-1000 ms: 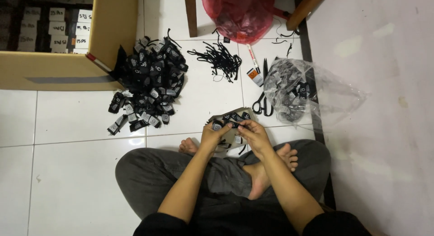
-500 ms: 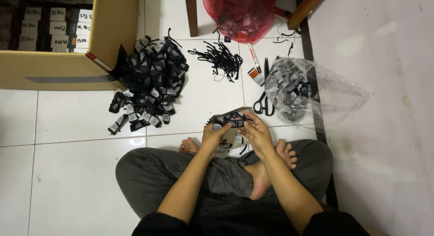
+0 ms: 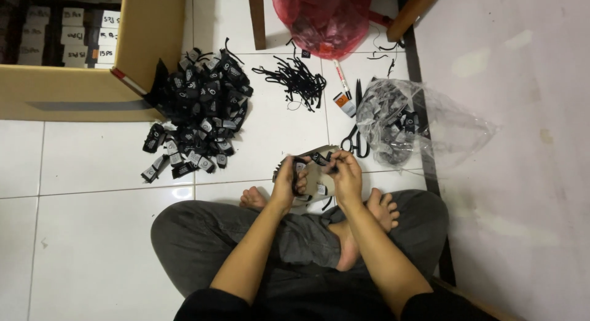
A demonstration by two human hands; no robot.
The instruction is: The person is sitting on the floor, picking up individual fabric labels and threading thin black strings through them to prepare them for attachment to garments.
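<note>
I sit cross-legged on a white tiled floor. My left hand and my right hand meet in front of my feet, both gripping a small bundle of black tags with strings. My left fingers curl around the bundle's left side. Fingertips of my right hand pinch a black tag at its top right. A large heap of black tags lies on the floor to the upper left of my hands.
An open cardboard box holding white boxes stands at the top left. Loose black strings, a marker pen, scissors, a clear plastic bag of tags and a red plastic bag lie beyond my hands. A wall runs along the right.
My hands have stayed in the same place and shifted their fingers on the tag bundle. The right hand now pinches a tag at the top.
</note>
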